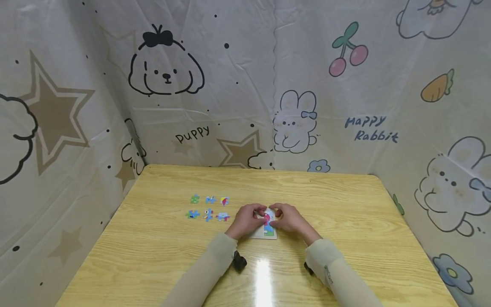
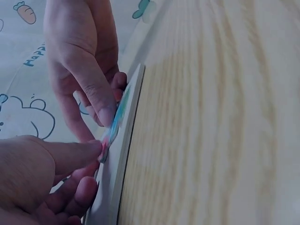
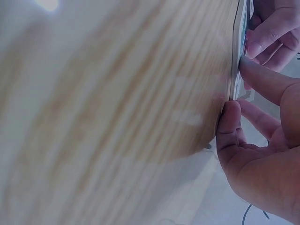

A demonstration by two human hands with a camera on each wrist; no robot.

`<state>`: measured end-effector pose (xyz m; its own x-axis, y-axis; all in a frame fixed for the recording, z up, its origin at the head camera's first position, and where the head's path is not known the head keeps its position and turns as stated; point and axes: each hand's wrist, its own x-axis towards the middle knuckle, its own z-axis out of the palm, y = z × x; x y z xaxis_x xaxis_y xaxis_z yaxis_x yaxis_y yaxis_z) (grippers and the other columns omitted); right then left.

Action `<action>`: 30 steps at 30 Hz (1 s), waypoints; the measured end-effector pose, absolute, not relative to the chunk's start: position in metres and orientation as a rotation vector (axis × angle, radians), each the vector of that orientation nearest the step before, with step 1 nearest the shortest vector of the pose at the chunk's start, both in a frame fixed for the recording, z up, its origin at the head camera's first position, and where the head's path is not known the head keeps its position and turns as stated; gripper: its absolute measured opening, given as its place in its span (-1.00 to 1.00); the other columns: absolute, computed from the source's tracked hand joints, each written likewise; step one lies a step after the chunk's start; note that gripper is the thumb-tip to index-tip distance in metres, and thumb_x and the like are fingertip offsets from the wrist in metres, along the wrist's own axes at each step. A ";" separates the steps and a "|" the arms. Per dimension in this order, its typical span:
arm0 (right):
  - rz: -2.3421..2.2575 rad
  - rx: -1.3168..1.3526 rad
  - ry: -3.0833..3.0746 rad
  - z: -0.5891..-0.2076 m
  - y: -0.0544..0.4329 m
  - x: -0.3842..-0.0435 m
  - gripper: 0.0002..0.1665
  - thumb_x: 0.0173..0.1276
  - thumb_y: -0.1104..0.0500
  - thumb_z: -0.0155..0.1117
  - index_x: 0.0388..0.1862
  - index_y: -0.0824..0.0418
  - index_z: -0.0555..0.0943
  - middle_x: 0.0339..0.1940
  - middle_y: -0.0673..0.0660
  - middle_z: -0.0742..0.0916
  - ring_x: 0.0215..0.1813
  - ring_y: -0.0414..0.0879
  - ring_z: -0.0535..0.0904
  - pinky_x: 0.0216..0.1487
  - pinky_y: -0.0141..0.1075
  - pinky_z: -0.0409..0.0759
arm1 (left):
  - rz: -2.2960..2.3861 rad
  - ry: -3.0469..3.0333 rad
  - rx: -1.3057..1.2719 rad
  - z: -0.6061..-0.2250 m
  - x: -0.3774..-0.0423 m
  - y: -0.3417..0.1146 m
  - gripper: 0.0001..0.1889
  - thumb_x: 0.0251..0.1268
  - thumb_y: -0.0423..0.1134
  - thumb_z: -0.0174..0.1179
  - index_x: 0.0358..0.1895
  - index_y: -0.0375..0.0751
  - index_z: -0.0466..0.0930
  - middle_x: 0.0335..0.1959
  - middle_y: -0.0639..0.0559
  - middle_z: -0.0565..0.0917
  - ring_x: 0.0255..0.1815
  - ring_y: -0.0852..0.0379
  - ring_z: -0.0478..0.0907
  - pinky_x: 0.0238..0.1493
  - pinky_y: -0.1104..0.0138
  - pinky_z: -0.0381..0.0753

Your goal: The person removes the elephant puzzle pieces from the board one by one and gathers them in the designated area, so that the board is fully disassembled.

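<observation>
A small white puzzle board point(image 1: 258, 234) lies flat on the table, its right-hand strip covered by colourful jigsaw pieces point(image 1: 269, 230) in pink, blue and green. My left hand point(image 1: 246, 219) is over the board's left and upper part, thumb and fingers pinching a pink-edged puzzle piece point(image 2: 105, 151) low over the board. From the right, my right hand point(image 1: 290, 218) holds the board's side, its thumb point(image 3: 255, 72) pressing down on the pieces and its curled fingers against the edge. Both hands partly hide the board's upper half.
Left of the board, several loose puzzle pieces lie in two rows, among them a green piece point(image 1: 194, 198), a yellow-and-red piece point(image 1: 224, 199) and a blue piece point(image 1: 193, 214). The wooden table point(image 1: 330, 196) meets a printed cloth curtain point(image 1: 238, 94) behind.
</observation>
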<state>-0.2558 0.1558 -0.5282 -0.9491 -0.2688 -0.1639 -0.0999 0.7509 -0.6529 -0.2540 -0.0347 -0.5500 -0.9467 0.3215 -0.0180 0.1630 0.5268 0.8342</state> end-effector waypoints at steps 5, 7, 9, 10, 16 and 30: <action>-0.987 -0.301 2.705 -0.528 0.156 -0.256 -0.37 0.24 0.27 0.57 0.31 0.27 0.62 -0.16 0.14 0.66 -0.14 -0.02 0.50 -0.06 -0.16 0.52 | 1.411 2.591 0.359 -0.549 -0.254 -0.032 -0.63 0.30 -0.35 0.43 0.16 -0.20 0.72 -0.16 0.06 0.77 -0.34 0.20 0.48 -0.29 0.40 0.44; -0.985 -0.302 2.706 -0.528 0.156 -0.256 -0.36 0.24 0.26 0.57 0.31 0.27 0.62 -0.15 0.14 0.66 -0.14 -0.01 0.50 -0.05 -0.15 0.52 | 1.413 2.598 0.334 -0.549 -0.253 -0.031 -0.65 0.29 -0.36 0.44 0.14 -0.19 0.73 -0.18 0.07 0.76 -0.34 0.20 0.48 -0.29 0.40 0.44; -0.984 -0.300 2.705 -0.527 0.156 -0.256 -0.36 0.24 0.26 0.57 0.31 0.27 0.62 -0.15 0.14 0.66 -0.14 -0.01 0.50 -0.05 -0.15 0.52 | 1.414 2.604 0.316 -0.549 -0.253 -0.029 -0.65 0.28 -0.36 0.44 0.13 -0.19 0.73 -0.19 0.07 0.76 -0.35 0.21 0.48 -0.29 0.40 0.44; -0.985 -0.298 2.705 -0.528 0.157 -0.256 -0.36 0.24 0.26 0.58 0.31 0.27 0.62 -0.15 0.14 0.66 -0.14 -0.02 0.50 -0.05 -0.15 0.52 | 1.414 2.606 0.308 -0.549 -0.253 -0.029 -0.65 0.28 -0.36 0.44 0.14 -0.19 0.73 -0.20 0.07 0.76 -0.36 0.21 0.48 -0.29 0.40 0.44; -0.985 -0.298 2.703 -0.530 0.157 -0.257 -0.37 0.24 0.26 0.58 0.30 0.26 0.63 -0.16 0.13 0.66 -0.15 -0.03 0.50 -0.07 -0.17 0.52 | 1.438 2.608 0.287 -0.550 -0.253 -0.029 -0.65 0.28 -0.37 0.44 0.13 -0.17 0.73 -0.24 0.06 0.76 -0.37 0.21 0.48 -0.31 0.39 0.43; -0.963 -0.319 2.712 -0.531 0.158 -0.258 -0.37 0.24 0.25 0.58 0.30 0.24 0.63 -0.17 0.12 0.66 -0.16 -0.04 0.51 -0.07 -0.17 0.54 | 1.511 2.608 0.293 -0.551 -0.255 -0.029 -0.75 0.27 -0.37 0.45 0.00 -0.12 0.73 -0.27 0.07 0.75 -0.35 0.20 0.51 -0.27 0.37 0.47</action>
